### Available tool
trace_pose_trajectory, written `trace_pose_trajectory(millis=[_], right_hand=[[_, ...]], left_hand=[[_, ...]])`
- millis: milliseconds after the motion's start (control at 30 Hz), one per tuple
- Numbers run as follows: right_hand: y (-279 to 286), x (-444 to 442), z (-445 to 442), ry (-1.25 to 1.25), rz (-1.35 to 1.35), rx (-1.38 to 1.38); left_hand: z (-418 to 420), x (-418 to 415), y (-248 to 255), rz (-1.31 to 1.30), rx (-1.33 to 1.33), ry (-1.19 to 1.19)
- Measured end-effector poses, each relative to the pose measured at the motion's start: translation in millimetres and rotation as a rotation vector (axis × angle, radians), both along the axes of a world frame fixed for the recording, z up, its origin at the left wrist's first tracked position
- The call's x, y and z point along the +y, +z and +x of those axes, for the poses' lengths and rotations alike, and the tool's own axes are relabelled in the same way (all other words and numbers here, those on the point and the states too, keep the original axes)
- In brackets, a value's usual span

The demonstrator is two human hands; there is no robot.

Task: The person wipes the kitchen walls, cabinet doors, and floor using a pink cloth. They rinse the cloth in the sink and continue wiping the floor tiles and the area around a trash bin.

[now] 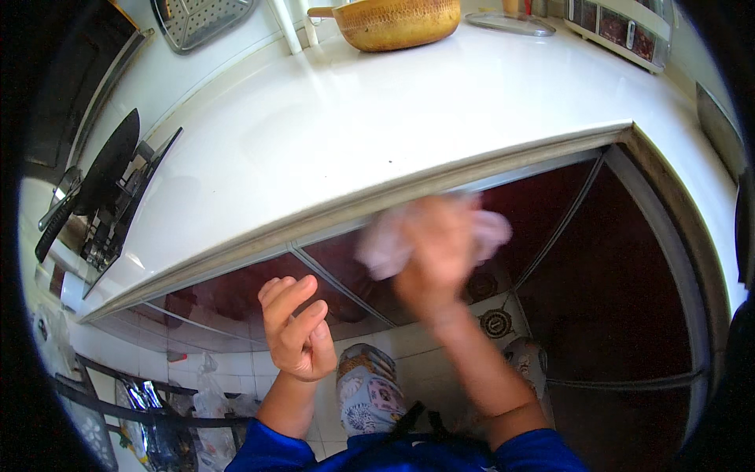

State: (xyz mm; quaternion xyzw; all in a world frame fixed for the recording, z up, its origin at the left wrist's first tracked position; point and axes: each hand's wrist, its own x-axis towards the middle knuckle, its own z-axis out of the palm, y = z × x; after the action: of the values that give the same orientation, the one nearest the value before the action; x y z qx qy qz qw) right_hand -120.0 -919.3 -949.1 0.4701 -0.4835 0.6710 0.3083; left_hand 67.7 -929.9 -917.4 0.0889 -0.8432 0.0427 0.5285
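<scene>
My right hand (439,248) grips a pale pink cloth (383,245). Both are blurred by motion, in front of the dark red cabinet doors (548,224) just below the counter's front edge (413,180). Whether the cloth touches the door cannot be told. To the left, my left hand (298,327) is raised in the air with bent fingers apart and nothing in it. Beyond the edge lies the white countertop (330,124), with a few small dark specks on it.
A gold-coloured pot (398,23) and a glass lid (510,23) sit at the back. A black wok (109,165) rests on the gas stove (133,206) at left. A clear spice box (619,29) stands at right. A black rack (159,416) with plastic bags is at lower left.
</scene>
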Motion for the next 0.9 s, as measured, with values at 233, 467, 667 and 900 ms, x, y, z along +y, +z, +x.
trace_pose_trajectory(millis=[233, 467, 667, 900], right_hand=[[-15.0, 8.5, 44.7, 0.31, 0.291, 0.328], [-13.6, -2.0, 10.1, 0.03, 0.14, 0.034], [-68.8, -19.1, 16.1, 0.227, 0.232, 0.187], [-72.5, -1.2, -171.1, -0.239, 0.099, -0.079]], left_hand=[[8.6, -8.2, 5.8, -0.008, 0.034, 0.059], [-6.6, -8.0, 3.1, 0.006, 0.013, 0.006], [-57.3, -26.0, 32.7, -0.093, -0.325, -0.102], [-87.6, -44.4, 27.5, -0.095, -0.436, -0.024]])
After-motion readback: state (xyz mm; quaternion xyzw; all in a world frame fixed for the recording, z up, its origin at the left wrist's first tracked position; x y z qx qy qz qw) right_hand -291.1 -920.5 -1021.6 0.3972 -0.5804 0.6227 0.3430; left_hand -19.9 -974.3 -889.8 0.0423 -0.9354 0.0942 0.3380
